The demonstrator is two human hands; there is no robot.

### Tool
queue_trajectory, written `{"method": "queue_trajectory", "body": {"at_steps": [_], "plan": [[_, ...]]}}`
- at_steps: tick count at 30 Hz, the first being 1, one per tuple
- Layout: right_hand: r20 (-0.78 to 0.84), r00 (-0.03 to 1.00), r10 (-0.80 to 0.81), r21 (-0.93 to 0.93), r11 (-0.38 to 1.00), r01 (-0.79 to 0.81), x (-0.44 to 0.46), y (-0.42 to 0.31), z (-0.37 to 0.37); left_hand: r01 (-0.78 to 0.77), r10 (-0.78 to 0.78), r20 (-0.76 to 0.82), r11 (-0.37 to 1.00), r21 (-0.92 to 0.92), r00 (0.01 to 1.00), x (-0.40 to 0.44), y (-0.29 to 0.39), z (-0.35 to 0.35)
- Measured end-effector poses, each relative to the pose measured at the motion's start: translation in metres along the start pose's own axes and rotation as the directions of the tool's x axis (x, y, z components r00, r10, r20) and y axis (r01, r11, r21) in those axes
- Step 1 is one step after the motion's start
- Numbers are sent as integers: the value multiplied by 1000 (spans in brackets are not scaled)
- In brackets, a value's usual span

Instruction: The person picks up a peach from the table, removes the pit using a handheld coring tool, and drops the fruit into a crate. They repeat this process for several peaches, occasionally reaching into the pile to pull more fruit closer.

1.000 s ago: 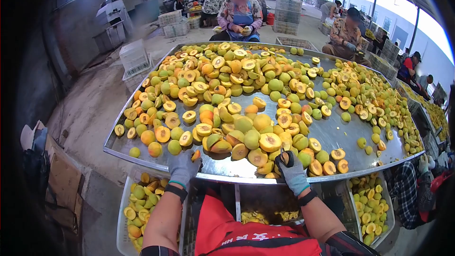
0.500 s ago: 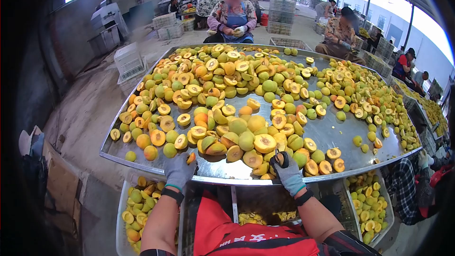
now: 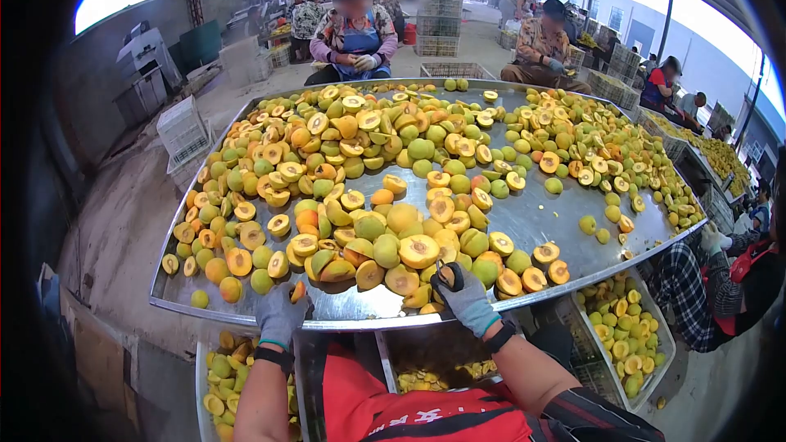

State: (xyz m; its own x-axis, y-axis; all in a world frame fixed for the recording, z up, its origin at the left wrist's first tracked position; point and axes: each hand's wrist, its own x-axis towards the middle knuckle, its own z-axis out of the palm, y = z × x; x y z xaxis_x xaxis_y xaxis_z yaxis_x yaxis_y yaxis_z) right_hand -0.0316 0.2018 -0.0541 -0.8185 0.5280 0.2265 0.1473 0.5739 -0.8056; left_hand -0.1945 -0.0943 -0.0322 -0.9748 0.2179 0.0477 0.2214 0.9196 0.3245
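Observation:
My left hand, in a grey glove, is at the near edge of the metal table with its fingers curled round a peach piece. My right hand, also gloved, is further right over the same edge. Its fingers close on a small tool with a thin metal tip, partly hidden by the glove. Just beyond that hand lies a large cut peach half, its yellow flesh and brown centre facing up. Whole and halved peaches are heaped across the table.
Below the table edge stand a left crate and a right crate of peach halves, with a bin of pieces between. Co-workers sit across the table, and one person's checked sleeve is close on my right.
The whole view has shifted, so the table and both hands appear further left. Relative to the table, my hands stay in nearly the same places, still holding the peach piece and the tool.

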Motion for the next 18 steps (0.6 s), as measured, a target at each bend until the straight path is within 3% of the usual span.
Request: {"method": "queue_trajectory", "body": {"at_steps": [2,4,14,18], "plan": [[-36,998,-57,3,998,57,0,5,3,3,-7,79,999,52,997,2,0,-2],[-26,999,-47,71,996,49,-1,5,3,-12,7,74,998,67,997,1,2,-3],[-31,998,-51,37,998,52,-1,0,0,5,-12,80,996,89,997,2,3,-3],[-55,997,-50,169,984,59,0,-4,1,-5,3,31,998,64,1000,2,-1,1]]}}
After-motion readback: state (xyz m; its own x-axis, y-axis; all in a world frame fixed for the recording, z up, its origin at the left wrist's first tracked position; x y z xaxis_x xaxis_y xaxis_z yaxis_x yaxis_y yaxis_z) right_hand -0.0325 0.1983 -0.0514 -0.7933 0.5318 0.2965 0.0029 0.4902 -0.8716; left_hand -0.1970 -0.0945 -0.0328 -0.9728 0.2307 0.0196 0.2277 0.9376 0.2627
